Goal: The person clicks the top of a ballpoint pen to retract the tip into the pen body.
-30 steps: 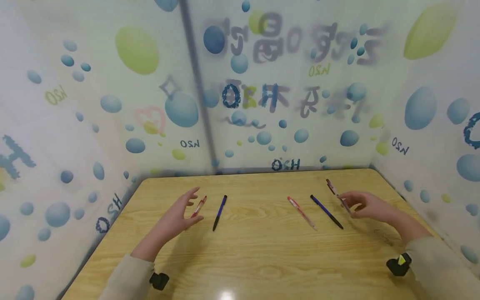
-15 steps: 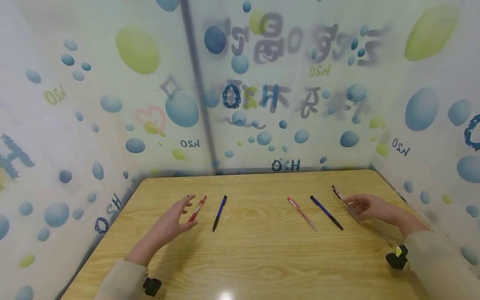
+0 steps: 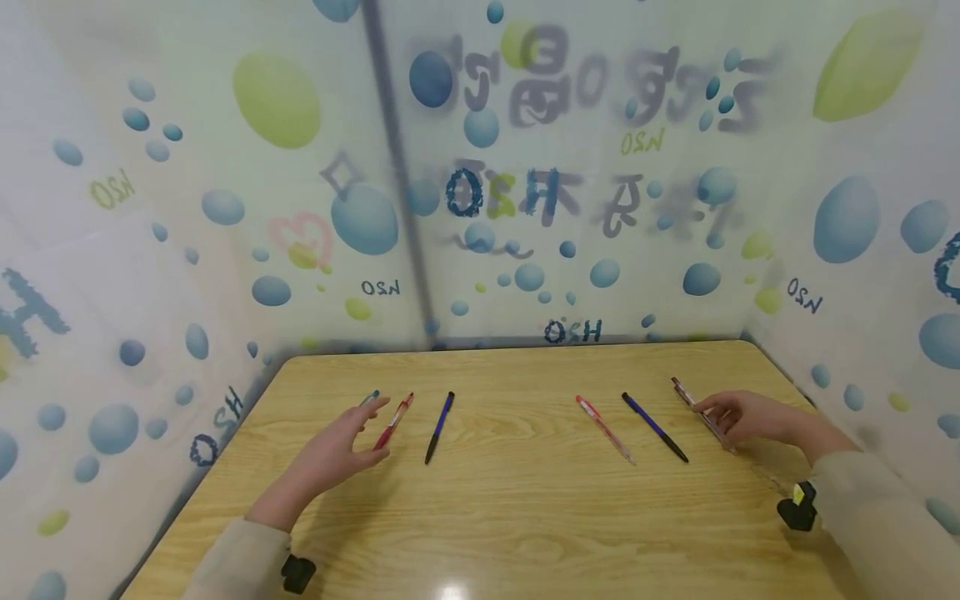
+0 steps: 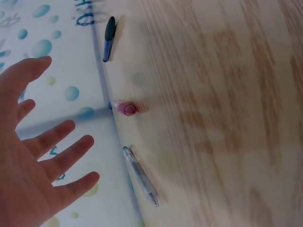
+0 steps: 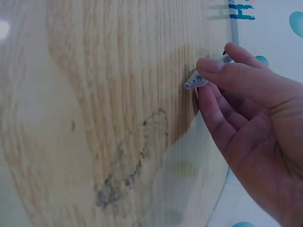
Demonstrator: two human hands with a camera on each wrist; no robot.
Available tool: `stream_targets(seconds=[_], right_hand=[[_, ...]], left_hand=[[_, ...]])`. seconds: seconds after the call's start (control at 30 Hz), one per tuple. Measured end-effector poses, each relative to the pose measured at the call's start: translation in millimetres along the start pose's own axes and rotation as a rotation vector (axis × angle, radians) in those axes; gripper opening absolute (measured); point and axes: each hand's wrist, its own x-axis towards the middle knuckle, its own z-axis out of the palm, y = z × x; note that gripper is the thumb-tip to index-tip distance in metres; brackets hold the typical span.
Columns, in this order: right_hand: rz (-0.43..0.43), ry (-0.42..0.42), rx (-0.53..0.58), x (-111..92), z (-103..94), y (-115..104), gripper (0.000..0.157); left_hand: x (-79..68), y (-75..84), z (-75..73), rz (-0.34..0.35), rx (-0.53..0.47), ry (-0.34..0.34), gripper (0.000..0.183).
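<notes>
My right hand (image 3: 757, 421) pinches a clear pen with a dark brown end (image 3: 682, 392) between thumb and fingers, low over the right of the table. In the right wrist view the clear tip of that pen (image 5: 193, 81) pokes out below the thumb. My left hand (image 3: 326, 457), fingers spread and holding nothing, hovers beside a red pen (image 3: 393, 422). A clear pen with a teal end (image 4: 140, 176) lies whole in the left wrist view; in the head view the hand hides most of it. Right of the red one lies a blue pen with black ends (image 3: 439, 428).
Left of my right hand, a clear-and-red pen (image 3: 604, 428) and another blue pen (image 3: 655, 427) lie slanted on the wooden table (image 3: 510, 508). Patterned curtain walls (image 3: 510, 250) close in the back and sides. A dark scuff mark (image 5: 128, 177) shows on the tabletop.
My right hand has come slightly nearer and to the right, lowering the clear pen towards the table. My left hand has drawn back leftwards, uncovering the red pen and the teal end.
</notes>
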Motion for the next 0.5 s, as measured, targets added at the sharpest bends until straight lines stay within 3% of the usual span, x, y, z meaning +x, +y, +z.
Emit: stream_targets(seconds=[0.5], right_hand=[[0.009,-0.014,-0.098,8.6,0.8,-1.2,0.058]], left_hand=[[-1.9,-8.6,2.3,-0.036,0.082,0.004,0.070]])
